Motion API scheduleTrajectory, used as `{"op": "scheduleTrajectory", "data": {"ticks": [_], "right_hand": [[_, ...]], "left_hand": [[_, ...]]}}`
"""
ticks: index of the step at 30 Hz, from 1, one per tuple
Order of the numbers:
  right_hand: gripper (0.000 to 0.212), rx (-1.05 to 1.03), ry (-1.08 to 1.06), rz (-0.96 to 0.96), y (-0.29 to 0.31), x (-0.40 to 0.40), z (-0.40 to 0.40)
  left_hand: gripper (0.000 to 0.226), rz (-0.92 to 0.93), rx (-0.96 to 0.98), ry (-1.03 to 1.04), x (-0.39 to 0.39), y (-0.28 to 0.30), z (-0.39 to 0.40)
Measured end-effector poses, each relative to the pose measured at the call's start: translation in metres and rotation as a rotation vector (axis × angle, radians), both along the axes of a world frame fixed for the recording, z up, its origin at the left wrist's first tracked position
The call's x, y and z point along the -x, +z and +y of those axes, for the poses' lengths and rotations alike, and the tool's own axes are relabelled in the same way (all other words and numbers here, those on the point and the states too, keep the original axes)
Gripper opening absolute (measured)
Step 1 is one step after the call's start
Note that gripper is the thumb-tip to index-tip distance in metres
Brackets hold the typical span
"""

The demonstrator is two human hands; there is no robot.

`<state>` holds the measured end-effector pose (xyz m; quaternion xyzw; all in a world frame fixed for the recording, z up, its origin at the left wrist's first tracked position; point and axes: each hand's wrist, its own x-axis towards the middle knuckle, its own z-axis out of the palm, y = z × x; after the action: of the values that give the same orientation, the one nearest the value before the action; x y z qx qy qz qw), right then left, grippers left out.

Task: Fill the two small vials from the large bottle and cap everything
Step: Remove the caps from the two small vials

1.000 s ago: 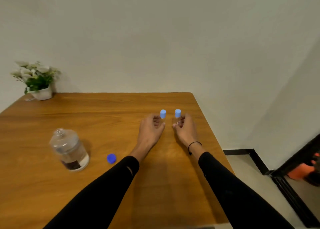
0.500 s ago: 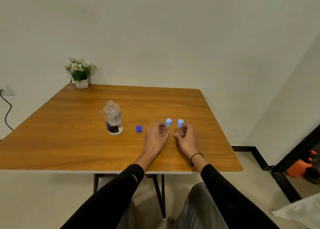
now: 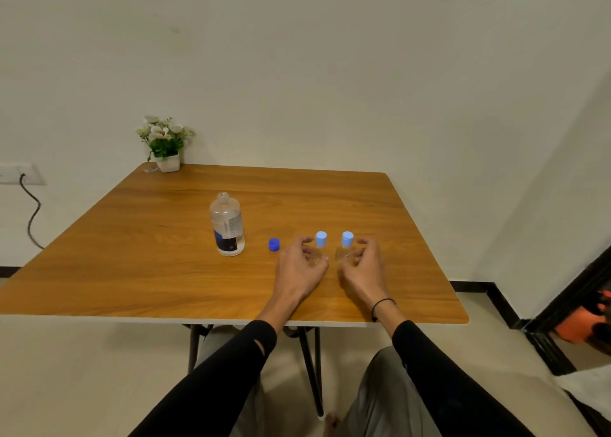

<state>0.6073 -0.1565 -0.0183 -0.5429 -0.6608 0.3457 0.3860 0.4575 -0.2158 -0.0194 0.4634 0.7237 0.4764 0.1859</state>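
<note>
Vials: two, clear, upright on the table, side by side, near its right front part; left vial (image 3: 320, 249), right vial (image 3: 345, 251).
Vial caps: two, light blue, one on each vial; left one (image 3: 321, 238), right one (image 3: 347, 238).
Left hand (image 3: 301, 268): fingers curled round the left vial's body, holding it on the table.
Right hand (image 3: 362, 266): fingers curled round the right vial's body, holding it on the table; a black band sits on this wrist.
Bottle (image 3: 227, 225): one, large, clear, upright, left of the vials and apart from them; neck open, dark label low on its side. How full it is, I cannot tell.
Bottle cap (image 3: 274, 244): one, dark blue, lying on the table between the bottle and the left hand, touching neither.
Table (image 3: 132, 271): one, wooden top, dark thin legs.
Plant (image 3: 164, 142): one, white flowers in a white pot, at the table's far left corner.
Sleeves: two, black, reaching to the forearms.
Wall: one socket at the left with a dark cable (image 3: 33, 215) hanging from it.
</note>
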Motion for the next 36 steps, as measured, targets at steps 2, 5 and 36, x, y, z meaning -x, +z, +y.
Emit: {"op": "scheduleTrajectory", "data": {"ticks": [2,5,36], "right_hand": [[0.045,-0.118,-0.061,0.048,0.011,-0.001,-0.004],[0.028,-0.343,-0.05,0.02,0.039,0.006,-0.008],[0.036,-0.33,0.698,-0.572,0.094,0.071,-0.022]], "left_hand": [[0.068,-0.003,-0.011,0.016,-0.001,0.003,-0.001],[0.063,0.042,-0.048,0.03,-0.003,0.006,0.0],[0.031,0.134,-0.144,-0.038,0.055,0.007,-0.032]]}}
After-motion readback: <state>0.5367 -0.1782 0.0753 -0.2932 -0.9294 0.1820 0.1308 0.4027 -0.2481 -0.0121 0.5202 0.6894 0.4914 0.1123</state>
